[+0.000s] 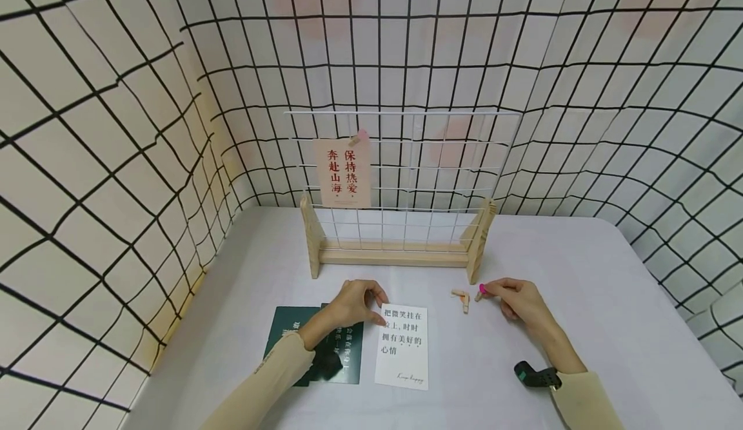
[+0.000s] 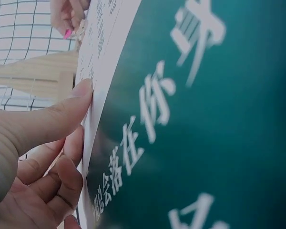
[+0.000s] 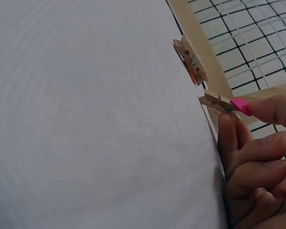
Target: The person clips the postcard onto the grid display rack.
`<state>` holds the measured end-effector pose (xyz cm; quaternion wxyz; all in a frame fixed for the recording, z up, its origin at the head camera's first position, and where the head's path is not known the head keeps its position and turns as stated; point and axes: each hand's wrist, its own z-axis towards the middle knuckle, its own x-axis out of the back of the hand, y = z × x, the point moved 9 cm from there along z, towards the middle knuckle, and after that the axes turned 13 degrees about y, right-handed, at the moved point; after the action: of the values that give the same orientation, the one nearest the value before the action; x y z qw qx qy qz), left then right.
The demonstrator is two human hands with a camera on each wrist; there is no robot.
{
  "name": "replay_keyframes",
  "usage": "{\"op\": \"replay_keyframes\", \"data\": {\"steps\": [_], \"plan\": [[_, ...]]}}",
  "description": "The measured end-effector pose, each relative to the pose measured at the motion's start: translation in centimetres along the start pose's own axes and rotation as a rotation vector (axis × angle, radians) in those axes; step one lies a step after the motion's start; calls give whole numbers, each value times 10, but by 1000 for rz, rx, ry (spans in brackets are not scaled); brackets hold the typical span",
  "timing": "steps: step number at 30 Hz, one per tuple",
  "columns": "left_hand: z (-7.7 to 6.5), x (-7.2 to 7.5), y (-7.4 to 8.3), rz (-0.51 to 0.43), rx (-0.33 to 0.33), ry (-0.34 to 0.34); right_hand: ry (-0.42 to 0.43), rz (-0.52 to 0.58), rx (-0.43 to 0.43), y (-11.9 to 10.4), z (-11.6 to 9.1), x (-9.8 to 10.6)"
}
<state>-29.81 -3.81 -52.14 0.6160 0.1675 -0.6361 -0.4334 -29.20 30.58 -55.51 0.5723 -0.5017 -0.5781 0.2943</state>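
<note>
My left hand point(image 1: 351, 304) is curved at the top-left corner of a white card point(image 1: 409, 369) printed with Chinese text. Its thumb touches the card's left edge, and a gap shows between thumb and index finger. Beneath this hand and sleeve lie dark green cards point(image 1: 350, 360), one of which fills much of the left wrist view. On the right, my right hand point(image 1: 522, 304) pinches a small wooden clothespin point(image 3: 218, 102) with a pink ornament between thumb and fingers, close over the table. Just left of it lie other small wooden clothespins point(image 1: 465, 304), one with an orange ornament.
A white wire grid rack with a wooden base point(image 1: 395, 257) stands behind the hands. A pale pink card point(image 1: 342, 188) with red text hangs on its left side from a pink-topped clip point(image 1: 361, 137). Black-lined mesh walls point(image 1: 377, 43) enclose the table's back and sides.
</note>
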Motion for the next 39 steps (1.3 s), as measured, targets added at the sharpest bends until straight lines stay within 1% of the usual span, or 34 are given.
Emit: {"op": "replay_keyframes", "data": {"steps": [6, 10, 13, 19, 24, 27, 30, 32, 36, 39], "plan": [[-1, -1, -3, -85, 2, -17, 18, 20, -1, 3, 1, 2], [-1, 3, -4, -162, -7, -4, 10, 15, 0, 5, 1, 1], [0, 6, -4, -210, -13, 17, -13, -2, 6, 3, -1, 0], [2, 9, -6, -260, -5, 33, -53, -36, 26, -2, -4, 0], [2, 10, -6, -287, 3, 37, -48, -53, 32, 0, -3, 2], [5, 15, -2, -283, -11, 70, -37, -74, 43, 0, -2, 3], [11, 24, 3, -266, -27, 112, -34, -112, 73, 0, 0, 2], [16, 30, 7, -264, -35, 125, -28, -129, 86, -1, 1, 2], [26, 44, 21, -269, -82, 148, -35, -148, 107, -1, 2, 1], [32, 55, 32, -291, -109, 160, -48, -152, 113, -2, 2, 1]]}}
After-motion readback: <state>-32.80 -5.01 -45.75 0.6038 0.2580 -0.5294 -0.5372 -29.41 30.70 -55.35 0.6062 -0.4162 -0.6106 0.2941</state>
